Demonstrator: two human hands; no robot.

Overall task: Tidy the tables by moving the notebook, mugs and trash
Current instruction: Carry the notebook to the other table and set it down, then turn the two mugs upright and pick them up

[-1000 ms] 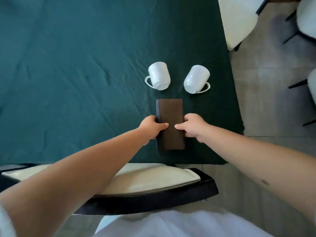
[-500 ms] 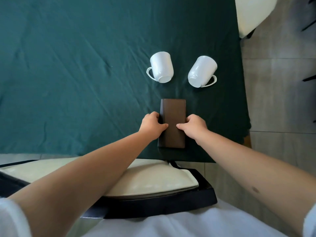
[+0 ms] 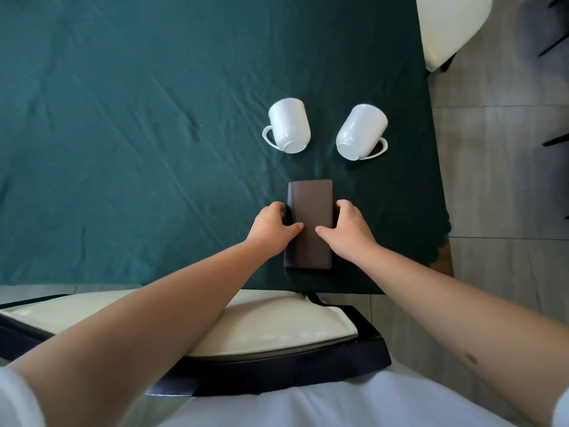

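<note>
We see wide open cloth (image 3: 123,149) to the left w/ nothing on it. Ahead, two mugs (image 3: 289,126) (image 3: 361,132) stand w/ a gap between. Chair (image 3: 271,334) blocks the near edge below our arms.

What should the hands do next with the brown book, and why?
Probably lift the notebook straight up. The left hand and right hand already grip its two long edges, and the two mugs stand clear beyond it.

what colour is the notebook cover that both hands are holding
Brown, with a darker spine edge; the notebook shows in the head view.
</note>
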